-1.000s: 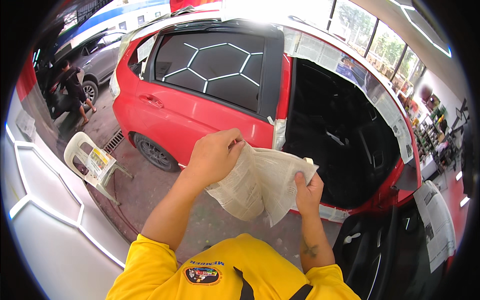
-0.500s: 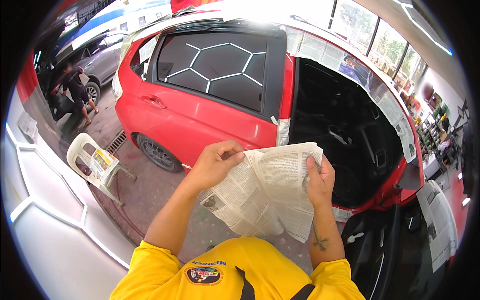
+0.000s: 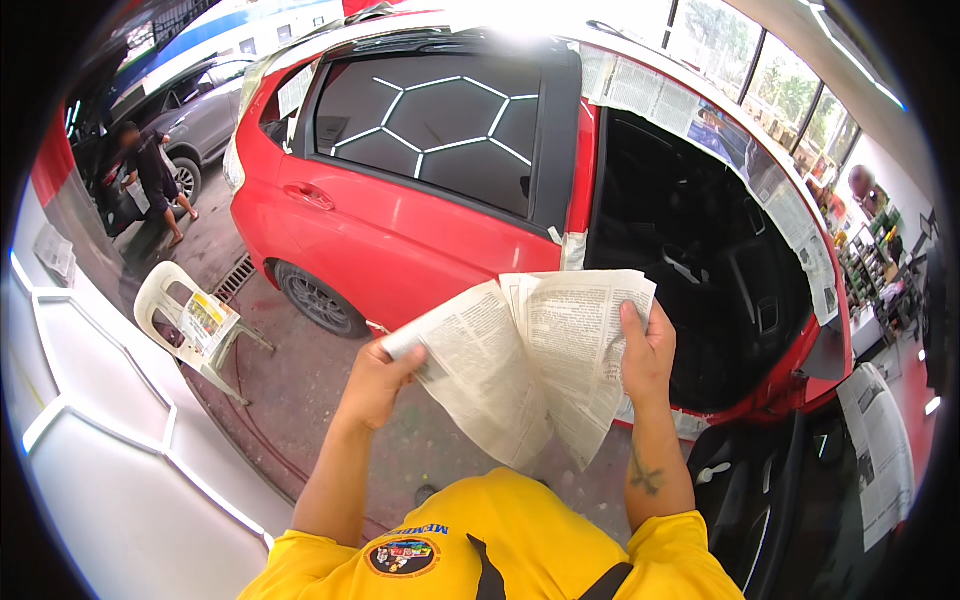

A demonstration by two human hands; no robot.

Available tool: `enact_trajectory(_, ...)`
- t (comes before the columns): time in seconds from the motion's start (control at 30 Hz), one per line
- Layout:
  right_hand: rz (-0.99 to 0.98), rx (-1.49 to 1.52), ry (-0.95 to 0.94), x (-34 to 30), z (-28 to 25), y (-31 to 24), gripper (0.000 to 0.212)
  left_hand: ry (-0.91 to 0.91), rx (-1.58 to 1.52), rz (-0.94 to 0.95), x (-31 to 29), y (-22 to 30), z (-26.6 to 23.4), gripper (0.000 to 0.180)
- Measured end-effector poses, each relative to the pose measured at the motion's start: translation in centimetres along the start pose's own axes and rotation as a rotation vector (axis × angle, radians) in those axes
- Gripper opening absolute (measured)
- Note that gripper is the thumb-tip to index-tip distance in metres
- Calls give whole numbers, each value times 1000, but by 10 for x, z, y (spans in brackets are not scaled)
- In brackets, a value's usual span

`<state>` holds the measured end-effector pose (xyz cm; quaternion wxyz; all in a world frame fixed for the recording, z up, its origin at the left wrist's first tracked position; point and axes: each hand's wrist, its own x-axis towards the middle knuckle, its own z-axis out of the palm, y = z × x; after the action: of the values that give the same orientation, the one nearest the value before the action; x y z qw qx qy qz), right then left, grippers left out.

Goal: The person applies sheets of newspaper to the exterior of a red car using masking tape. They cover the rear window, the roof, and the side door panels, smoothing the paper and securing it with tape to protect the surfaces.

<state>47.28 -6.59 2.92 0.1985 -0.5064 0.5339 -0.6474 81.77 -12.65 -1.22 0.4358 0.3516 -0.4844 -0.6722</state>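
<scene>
Both hands up in front of the chest — the left hand (image 3: pixel 375 380) pinches the left edge of the newspaper sheets (image 3: pixel 525 360), the right hand (image 3: pixel 648 350) grips the right edge. Beyond them stands the red car (image 3: pixel 400 240) — white plastic chair (image 3: pixel 190 320) far left.

Two cars (image 3: pixel 400 190), one white plastic chair (image 3: pixel 185 320), two hands (image 3: pixel 375 380).
</scene>
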Motion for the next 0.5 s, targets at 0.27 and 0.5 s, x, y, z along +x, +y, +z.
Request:
enact_trajectory(0.27,166,565,47,-22,18,41,29,541,266,539,34,-34,15,28)
enact_trajectory(0.5,144,586,153,-22,15,43,29,583,235,575,39,-24,18,29)
